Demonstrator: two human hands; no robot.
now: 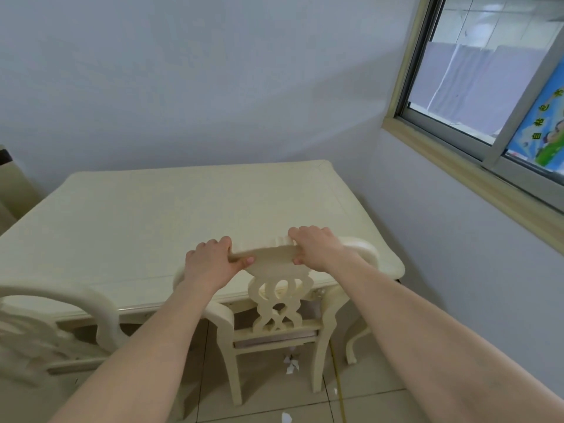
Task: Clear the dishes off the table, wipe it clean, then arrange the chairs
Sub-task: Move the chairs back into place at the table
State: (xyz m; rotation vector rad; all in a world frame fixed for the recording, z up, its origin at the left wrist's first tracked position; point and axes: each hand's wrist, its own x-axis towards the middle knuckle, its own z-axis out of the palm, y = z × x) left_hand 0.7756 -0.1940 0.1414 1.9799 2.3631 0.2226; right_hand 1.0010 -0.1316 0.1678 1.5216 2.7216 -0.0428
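You had one readable sign: a colourful poster (546,123) behind the window's right pane bore Chinese characters, including 自粘包.

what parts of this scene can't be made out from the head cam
Head view only:
- Seat of the held chair: hidden under the table.
- Second chair: cut off by the left edge.
- Fingertips of the left hand and right hand: curled behind the top rail.
- White scraps on the floor: too small to identify.
- Poster in the window: cut off by the right edge.
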